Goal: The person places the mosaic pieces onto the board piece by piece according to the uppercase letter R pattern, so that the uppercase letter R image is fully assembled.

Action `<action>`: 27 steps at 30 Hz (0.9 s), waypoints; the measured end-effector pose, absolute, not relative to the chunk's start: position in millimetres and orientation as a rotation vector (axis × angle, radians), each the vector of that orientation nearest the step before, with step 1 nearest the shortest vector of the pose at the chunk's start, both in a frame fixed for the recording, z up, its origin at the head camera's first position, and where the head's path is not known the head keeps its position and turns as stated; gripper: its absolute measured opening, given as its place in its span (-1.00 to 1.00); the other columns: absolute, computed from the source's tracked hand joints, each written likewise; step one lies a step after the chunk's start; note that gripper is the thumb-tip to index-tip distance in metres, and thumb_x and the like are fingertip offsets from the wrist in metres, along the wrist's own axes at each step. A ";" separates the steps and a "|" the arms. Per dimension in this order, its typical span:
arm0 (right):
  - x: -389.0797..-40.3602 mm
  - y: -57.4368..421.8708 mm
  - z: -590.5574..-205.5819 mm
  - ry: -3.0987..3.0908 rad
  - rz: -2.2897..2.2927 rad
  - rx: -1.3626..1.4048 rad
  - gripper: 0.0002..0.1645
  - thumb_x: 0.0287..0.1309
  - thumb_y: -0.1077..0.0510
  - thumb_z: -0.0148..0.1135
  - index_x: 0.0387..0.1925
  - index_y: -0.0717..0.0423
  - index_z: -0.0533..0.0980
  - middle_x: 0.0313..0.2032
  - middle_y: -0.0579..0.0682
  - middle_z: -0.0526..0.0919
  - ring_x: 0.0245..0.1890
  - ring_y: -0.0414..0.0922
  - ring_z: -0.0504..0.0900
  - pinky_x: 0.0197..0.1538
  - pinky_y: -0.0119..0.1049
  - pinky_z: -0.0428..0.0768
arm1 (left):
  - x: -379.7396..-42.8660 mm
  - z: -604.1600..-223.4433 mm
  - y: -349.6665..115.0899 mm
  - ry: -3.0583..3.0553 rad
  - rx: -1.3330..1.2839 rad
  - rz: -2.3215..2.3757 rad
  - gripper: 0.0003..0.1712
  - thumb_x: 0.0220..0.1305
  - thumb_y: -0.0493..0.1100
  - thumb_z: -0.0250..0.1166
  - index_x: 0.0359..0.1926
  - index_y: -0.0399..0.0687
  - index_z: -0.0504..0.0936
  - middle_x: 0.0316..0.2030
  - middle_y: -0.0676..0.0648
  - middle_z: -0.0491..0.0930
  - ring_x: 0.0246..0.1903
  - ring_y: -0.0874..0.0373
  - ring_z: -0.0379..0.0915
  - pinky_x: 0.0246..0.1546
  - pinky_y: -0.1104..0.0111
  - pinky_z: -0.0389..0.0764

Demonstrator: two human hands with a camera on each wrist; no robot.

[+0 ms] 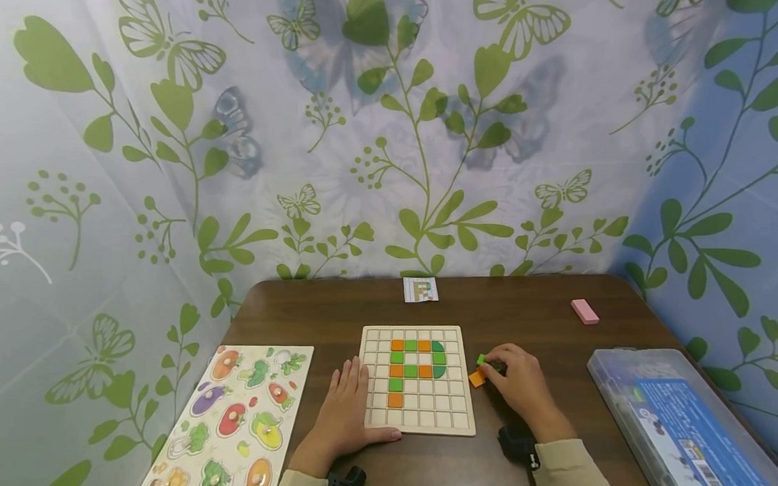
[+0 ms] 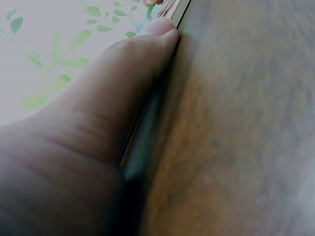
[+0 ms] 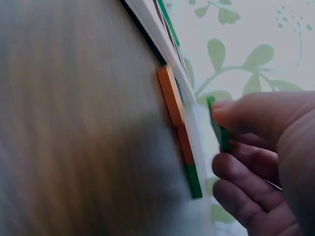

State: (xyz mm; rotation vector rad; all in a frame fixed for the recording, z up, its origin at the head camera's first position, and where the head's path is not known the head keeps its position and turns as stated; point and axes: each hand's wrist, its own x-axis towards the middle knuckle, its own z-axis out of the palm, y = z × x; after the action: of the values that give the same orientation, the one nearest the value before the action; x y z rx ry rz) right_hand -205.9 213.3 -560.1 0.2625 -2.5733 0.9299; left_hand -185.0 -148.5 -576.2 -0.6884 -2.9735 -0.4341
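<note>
A pale wooden grid board (image 1: 436,416) lies on the table with orange and green tiles (image 1: 411,371) set in it in the shape of a letter P. My left hand (image 1: 346,414) lies along the board's left side, fingers straight, its thumb at the near edge. Right of the board, my right hand (image 1: 521,383) pinches a green tile (image 3: 221,130) between thumb and fingers, lifted off the table. Beside those fingers lie loose orange tiles (image 1: 477,379) and a green one (image 3: 194,182), close to the board's right edge.
A vegetable puzzle board (image 1: 241,427) lies at the left. On the right stands a clear plastic case (image 1: 615,378) with a blue label. A small printed pattern card (image 1: 421,290) and a pink block (image 1: 584,311) lie toward the back. Patterned curtains enclose the table.
</note>
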 end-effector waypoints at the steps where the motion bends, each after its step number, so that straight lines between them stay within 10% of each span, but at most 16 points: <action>1: -204.9 211.1 -559.6 -2.569 0.930 0.261 -0.89 0.16 0.26 0.60 -0.28 0.17 0.78 -0.17 -0.01 0.68 -0.19 0.02 0.70 -0.09 0.05 0.73 | -185.0 -576.0 -148.4 -2.973 -0.689 -0.435 0.62 -0.04 0.81 0.20 0.61 -0.41 0.08 0.60 -0.41 -0.04 0.58 -0.30 -0.15 0.52 -0.16 -0.07; 27: -174.2 132.6 -551.1 -2.649 1.011 0.669 -0.86 0.16 0.24 0.60 -0.27 0.01 0.75 -0.17 -0.23 0.65 -0.12 -0.23 0.64 -0.02 -0.15 0.69 | -184.2 -575.8 -148.3 -2.941 -0.698 -0.454 0.61 -0.03 0.79 0.24 0.59 -0.44 0.11 0.59 -0.43 -0.01 0.57 -0.32 -0.11 0.50 -0.18 -0.02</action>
State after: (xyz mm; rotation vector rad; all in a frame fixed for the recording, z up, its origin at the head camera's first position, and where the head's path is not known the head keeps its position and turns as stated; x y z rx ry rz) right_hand -174.2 132.6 -551.1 0.6691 -2.6490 1.0113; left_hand -184.2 -148.3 -575.8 -0.6980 -2.9410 -0.4543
